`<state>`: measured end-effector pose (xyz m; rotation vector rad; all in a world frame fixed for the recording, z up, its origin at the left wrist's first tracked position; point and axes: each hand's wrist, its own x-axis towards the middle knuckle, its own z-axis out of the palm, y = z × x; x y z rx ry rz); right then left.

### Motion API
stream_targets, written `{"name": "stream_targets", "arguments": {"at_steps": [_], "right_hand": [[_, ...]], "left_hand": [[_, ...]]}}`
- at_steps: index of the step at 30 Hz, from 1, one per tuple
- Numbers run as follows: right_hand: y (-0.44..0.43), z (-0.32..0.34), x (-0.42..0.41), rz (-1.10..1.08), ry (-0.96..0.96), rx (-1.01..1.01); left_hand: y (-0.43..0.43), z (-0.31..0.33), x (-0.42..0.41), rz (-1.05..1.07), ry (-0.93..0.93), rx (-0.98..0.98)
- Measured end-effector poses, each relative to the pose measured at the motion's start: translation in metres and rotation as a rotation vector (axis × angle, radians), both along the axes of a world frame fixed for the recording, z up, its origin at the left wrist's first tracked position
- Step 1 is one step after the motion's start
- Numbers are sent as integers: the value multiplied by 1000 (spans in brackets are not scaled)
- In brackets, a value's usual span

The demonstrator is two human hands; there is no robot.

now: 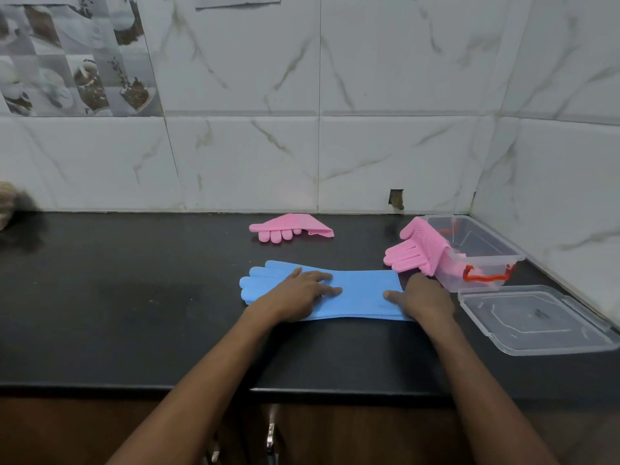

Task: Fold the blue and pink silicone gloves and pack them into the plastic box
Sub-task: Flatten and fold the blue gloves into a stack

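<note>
A black counter (134, 297) runs the full width, its near edge a straight lip above brown cabinet fronts, its far edge meeting a marble-tiled wall (369, 146); a second tiled wall closes the right end, making a corner. The whole left half of the counter is bare, open room, save for a blurred brownish object at the far left edge.

The blue glove (359, 293) lies flat near the middle, fingers pointing left, cuff to the right. It looks like two layers stacked, edges roughly aligned. The left hand (303, 290) rests palm-down and spread on its middle; the right hand (421, 298) lies flat on the cuff end, thumb out on the blue, gripping nothing.

To the right, the clear lid (536, 320) lies flat near the right end, just clear of the box (479, 250), which sits in the far right corner, open, with a red handle on its near wall. One pink glove (419, 248) drapes over the box's left rim, fingers spilling onto the counter. A second, folded pink glove (290, 227) lies apart near the far wall.
</note>
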<state>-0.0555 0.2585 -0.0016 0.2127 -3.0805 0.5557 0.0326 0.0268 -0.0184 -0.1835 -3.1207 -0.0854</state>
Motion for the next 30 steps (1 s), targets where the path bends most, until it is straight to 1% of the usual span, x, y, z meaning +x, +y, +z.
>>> {"name": "stream_targets", "arguments": {"at_steps": [3, 7, 11, 13, 15, 17, 20, 24, 27, 28, 30], "right_hand": [[-6, 7, 3, 22, -70, -5], [-9, 12, 4, 29, -158, -62], [-15, 12, 11, -5, -61, -46], [-17, 12, 14, -28, -12, -17], [-17, 15, 16, -19, -11, 22], [-16, 16, 15, -9, -63, 16], [-11, 16, 12, -2, -159, -116], [-12, 12, 10, -10, -127, -236], [-15, 7, 8, -50, -209, -471], [-15, 6, 8, -85, -221, -554], [-14, 8, 5, -145, -197, -647]], "left_hand": [[12, -1, 0, -8, -26, 46], [26, 1, -3, -37, -3, -5], [30, 2, -4, -69, 25, 122], [28, -2, -2, -68, 35, 147], [27, -4, -1, -74, 34, 148], [26, -6, -1, -77, 22, 159], [27, -8, 0, -70, 18, 182], [26, -9, 1, -69, 19, 202], [26, -10, 2, -69, 27, 219], [25, -10, 2, -61, 21, 262], [19, -3, 4, 4, 20, 472]]}}
